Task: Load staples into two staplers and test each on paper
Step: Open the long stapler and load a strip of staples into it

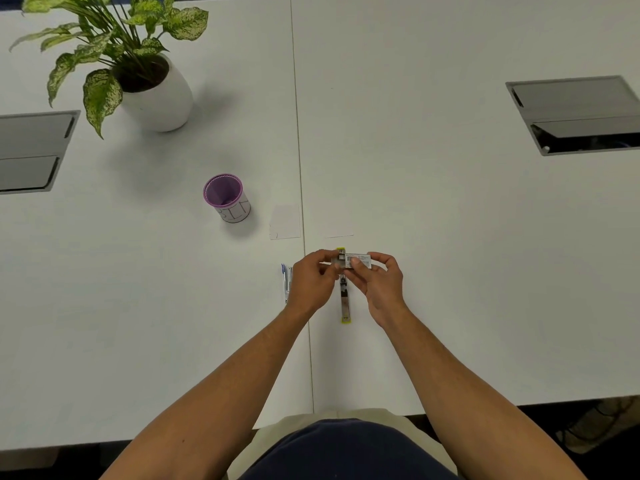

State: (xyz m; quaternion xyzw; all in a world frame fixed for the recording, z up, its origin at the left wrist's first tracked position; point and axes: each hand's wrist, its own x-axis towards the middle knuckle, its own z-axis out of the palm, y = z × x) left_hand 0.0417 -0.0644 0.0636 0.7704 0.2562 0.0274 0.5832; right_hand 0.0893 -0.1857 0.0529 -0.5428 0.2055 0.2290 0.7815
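Staple box: small, white, barcode label showing; being held above the table between both hands, lying crosswise over the far half of the yellow stapler.
Right hand: gripping the box's right end, thumb and fingers curled round it.
Left hand: pinching at the box's left end, fingers curled; what exactly is being pinched there too small to tell.
Yellow stapler: lying on the table beneath the hands, lengthwise toward the person, metal channel showing, yellow ends peeking out at near and far tips.
Blue stapler: lying on the table just left of the left hand, partly hidden behind it, not being touched.
Paper slips: one lying left of the table seam, another lying right of it, both beyond the hands, faint against the white surface.
Purple-rimmed cup: standing upright left of the slips, hand-lettered wrap facing the person.
Potted plant: standing in a white pot at far left.
Cable hatches: sitting flush in the table, one at left edge, one at far right.
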